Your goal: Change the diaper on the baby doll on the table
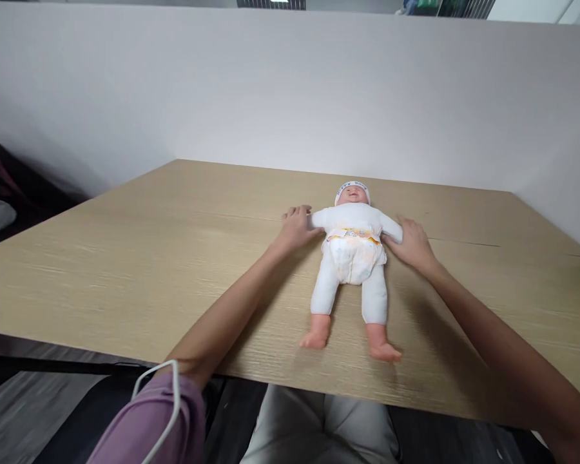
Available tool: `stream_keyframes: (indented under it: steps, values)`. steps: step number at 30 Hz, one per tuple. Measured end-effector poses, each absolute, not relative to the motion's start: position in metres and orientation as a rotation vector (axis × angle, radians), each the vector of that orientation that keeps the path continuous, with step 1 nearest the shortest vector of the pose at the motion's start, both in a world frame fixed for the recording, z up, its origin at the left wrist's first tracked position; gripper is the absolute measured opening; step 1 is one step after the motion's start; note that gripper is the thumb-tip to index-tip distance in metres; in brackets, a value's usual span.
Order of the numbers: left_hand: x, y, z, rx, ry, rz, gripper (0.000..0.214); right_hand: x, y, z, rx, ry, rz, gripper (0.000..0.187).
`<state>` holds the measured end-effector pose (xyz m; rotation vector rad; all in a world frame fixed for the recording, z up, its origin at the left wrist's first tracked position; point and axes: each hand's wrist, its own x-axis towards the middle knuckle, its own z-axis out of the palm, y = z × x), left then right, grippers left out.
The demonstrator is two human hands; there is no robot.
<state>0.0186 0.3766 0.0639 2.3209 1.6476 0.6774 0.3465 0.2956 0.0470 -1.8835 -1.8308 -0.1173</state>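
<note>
A baby doll (354, 216) lies on its back on the wooden table, head toward the wall and feet toward me. It has a white cloth body, a white headband with dark lettering and a white diaper (352, 258) with an orange-yellow patterned waistband. My left hand (297, 227) is closed around the end of the doll's arm on the left. On the other side, my right hand (412, 245) grips the end of the doll's other arm. Both doll hands are hidden in my fingers. The doll's legs are stretched out and slightly apart.
The tabletop (125, 258) spreads out on both sides of the doll, with seams across it. A pale partition wall (270, 90) stands behind. Dark and reddish items (19, 193) sit beyond the left edge. A white cable (174, 399) hangs by my left sleeve.
</note>
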Motion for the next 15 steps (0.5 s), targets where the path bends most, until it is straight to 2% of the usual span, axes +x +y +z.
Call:
stream_keyframes:
  steps: [4,8,11,15]
  values:
    - [0.039,0.378,0.062,2.224,1.749,0.599,0.059,0.324,0.313,0.053,-2.026,-1.756,0.028,0.037]
    - [0.038,0.351,0.073,2.169,1.774,0.568,0.043,0.312,0.299,0.064,-2.048,-1.664,0.048,0.038]
    - [0.026,0.308,0.090,2.130,1.742,0.592,0.047,0.317,0.271,0.077,-2.020,-1.659,0.100,0.040]
    - [0.008,0.213,0.104,2.081,1.562,0.647,0.049,0.329,0.213,0.092,-1.844,-1.689,0.234,0.045]
